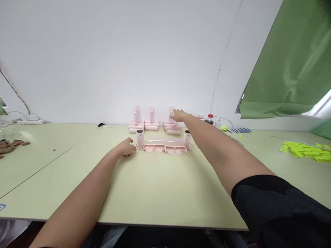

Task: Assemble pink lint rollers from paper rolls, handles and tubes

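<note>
My left hand (125,148) rests low over the table beside an upright clear-walled roll (140,140) with a dark hollow top. Its fingers are apart and slightly bent, with nothing visible in them. Farther back, my right hand (178,115) has its fingers closed at the upright handle of a pink roller (172,109), which looks like a lint roller; the fingers hide part of the grip. Similar pink rollers (151,125) stand to its left. In front lie two open pink cases (154,147) with round parts, a clear tube (164,141) and another upright roll (187,139).
Red-capped bottles (210,119) and a cable stand by the wall at right. Bright yellow pieces (306,151) lie far right, brown pieces (11,146) far left. A small black item (100,124) is at the back. The table's front edge (165,225) runs near me.
</note>
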`<state>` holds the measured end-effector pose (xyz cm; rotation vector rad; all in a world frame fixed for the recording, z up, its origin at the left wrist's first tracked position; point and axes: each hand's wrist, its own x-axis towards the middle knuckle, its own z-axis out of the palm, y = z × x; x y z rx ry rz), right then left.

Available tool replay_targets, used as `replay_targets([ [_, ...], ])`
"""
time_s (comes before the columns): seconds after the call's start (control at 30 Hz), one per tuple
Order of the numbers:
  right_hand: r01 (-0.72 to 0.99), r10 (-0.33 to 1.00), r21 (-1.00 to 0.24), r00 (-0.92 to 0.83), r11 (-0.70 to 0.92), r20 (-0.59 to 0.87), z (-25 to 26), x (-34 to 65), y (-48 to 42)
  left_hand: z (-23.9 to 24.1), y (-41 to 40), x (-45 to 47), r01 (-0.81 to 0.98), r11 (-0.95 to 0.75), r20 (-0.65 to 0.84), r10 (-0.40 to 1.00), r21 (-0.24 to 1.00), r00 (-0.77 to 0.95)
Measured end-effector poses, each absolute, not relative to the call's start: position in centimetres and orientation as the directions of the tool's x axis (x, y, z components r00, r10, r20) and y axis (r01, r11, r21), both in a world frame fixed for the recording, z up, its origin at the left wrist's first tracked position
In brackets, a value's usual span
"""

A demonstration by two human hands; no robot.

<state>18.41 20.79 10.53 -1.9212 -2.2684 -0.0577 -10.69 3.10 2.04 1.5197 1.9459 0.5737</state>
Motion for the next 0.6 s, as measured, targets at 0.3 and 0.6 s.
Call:
replay_targets([
  [0.3,0.959,0.919,-0.086,-0.231,0.271,0.319,16.8,18.2,18.9,3.6,2.8,-11.3,0.704,0.285,-0.099,0.951,0.651,-0.294],
  [0.6,0.798,0.742,-0.148,-0.451,0.584,0.495,20.1,16.8,12.3,4.2,0.4,-5.9,0.501,-0.175,0.289,0.944,0.848,-0.16],
])
